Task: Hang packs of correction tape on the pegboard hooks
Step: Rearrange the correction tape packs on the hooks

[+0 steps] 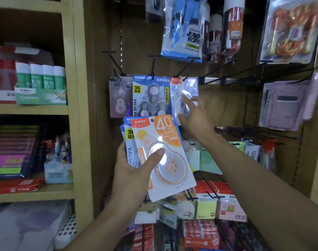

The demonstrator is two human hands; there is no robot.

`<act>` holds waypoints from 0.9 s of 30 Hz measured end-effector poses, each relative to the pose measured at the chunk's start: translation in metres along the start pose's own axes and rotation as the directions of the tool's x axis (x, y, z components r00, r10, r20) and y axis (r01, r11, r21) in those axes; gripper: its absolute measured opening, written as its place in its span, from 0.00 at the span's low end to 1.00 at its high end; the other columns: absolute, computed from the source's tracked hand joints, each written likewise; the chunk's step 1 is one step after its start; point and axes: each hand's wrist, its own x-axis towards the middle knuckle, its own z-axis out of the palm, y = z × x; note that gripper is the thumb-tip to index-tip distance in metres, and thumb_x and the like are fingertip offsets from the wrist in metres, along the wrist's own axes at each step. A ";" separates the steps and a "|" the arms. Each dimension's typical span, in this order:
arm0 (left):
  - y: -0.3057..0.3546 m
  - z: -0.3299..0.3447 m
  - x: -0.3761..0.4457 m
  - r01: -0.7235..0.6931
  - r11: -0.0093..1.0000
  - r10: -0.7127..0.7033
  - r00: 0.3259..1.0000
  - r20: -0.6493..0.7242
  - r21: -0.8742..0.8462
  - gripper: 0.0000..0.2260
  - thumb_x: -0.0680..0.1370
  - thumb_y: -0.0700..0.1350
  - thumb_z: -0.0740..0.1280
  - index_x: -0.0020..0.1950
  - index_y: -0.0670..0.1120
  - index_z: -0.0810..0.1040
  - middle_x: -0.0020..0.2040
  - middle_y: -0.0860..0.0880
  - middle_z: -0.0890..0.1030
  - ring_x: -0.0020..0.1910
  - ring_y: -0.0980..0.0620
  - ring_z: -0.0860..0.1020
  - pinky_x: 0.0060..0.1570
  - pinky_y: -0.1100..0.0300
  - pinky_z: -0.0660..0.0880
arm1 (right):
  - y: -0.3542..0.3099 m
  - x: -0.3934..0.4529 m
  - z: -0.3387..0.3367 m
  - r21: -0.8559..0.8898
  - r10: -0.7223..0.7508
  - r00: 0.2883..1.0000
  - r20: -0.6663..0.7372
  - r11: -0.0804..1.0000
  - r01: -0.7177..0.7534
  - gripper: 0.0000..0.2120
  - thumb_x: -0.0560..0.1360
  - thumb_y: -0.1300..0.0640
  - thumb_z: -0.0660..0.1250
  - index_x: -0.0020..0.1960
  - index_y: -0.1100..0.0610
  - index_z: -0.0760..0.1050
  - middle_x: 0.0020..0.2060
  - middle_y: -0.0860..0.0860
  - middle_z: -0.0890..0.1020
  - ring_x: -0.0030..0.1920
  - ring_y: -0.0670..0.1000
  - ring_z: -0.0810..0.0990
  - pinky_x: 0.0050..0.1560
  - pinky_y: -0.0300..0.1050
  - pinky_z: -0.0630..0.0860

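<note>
My left hand [136, 171] grips a small stack of correction tape packs; the front one is an orange and white pack [165, 156] marked 40, with a blue pack [128, 140] marked 36 behind it. My thumb lies across the front blister. My right hand [194, 120] reaches up with spread fingers and touches a clear red-topped pack [183, 95] that hangs on a black hook [185, 69]. Left of it hang a blue value pack [151, 96] and a purple pack [120, 96] on their own hooks.
Empty black hooks [245, 69] jut out to the right of the hung packs. A jump rope bag [183, 29] hangs above, calculators [285, 104] at right, sticky notes [207, 207] below. Wooden shelves [33, 109] with glue sticks stand at left.
</note>
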 end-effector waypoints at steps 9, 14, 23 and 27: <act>0.007 -0.019 -0.003 -0.006 1.000 0.005 1.000 0.006 0.018 0.29 0.63 0.53 0.77 0.62 0.60 0.74 0.53 0.58 0.84 0.51 0.54 0.84 0.48 0.49 0.82 | 0.010 0.046 0.022 -0.242 0.019 0.995 0.094 0.970 0.004 0.37 0.74 0.50 0.68 0.80 0.42 0.60 0.64 0.63 0.75 0.54 0.63 0.79 0.51 0.47 0.74; 0.009 -0.022 -0.009 -0.024 0.999 0.023 1.000 0.018 0.029 0.29 0.65 0.52 0.77 0.64 0.59 0.73 0.55 0.57 0.84 0.53 0.53 0.84 0.51 0.48 0.81 | 0.013 0.055 0.020 -0.257 0.020 0.991 0.134 0.966 0.016 0.35 0.75 0.47 0.65 0.80 0.46 0.61 0.70 0.63 0.73 0.63 0.63 0.76 0.62 0.50 0.72; 0.005 -0.021 -0.015 -0.011 1.000 0.011 1.000 0.014 -0.003 0.27 0.65 0.52 0.77 0.63 0.60 0.74 0.54 0.58 0.84 0.53 0.54 0.84 0.49 0.51 0.81 | -0.030 -0.014 -0.030 0.244 0.081 0.996 -0.034 0.967 -0.070 0.26 0.77 0.54 0.69 0.74 0.49 0.71 0.67 0.54 0.75 0.64 0.52 0.76 0.63 0.44 0.73; -0.007 -0.010 -0.023 -0.013 0.999 0.012 0.999 -0.038 -0.049 0.29 0.65 0.51 0.76 0.64 0.58 0.73 0.53 0.58 0.84 0.51 0.56 0.84 0.45 0.60 0.82 | -0.064 -0.107 -0.065 0.543 -0.023 0.997 0.067 0.840 -0.017 0.23 0.78 0.46 0.71 0.72 0.44 0.73 0.66 0.42 0.74 0.65 0.37 0.75 0.64 0.40 0.74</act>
